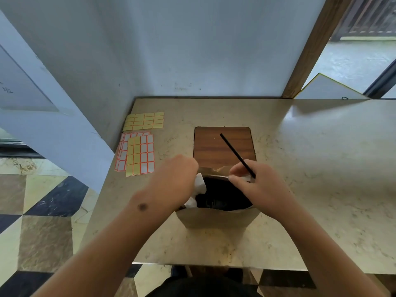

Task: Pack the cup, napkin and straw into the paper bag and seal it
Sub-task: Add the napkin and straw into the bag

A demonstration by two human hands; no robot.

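Note:
A brown paper bag (216, 218) stands open on the table in front of me. Inside it I see the dark top of the cup (222, 197). A white napkin (198, 188) is bunched at the bag's left inner side, and my left hand (173, 181) is closed on it at the bag's left rim. My right hand (255, 187) pinches a thin black straw (234, 154) at the bag's right rim; the straw slants up and away over the wooden board. A bit of white paper shows under my right fingers.
A wooden board (222, 144) lies just behind the bag. Sheets of yellow and white stickers (139, 155) lie at the table's left, with another yellow sheet (144, 121) behind them. A wall rises behind the table (321, 168); the table's left and near edges drop to a tiled floor.

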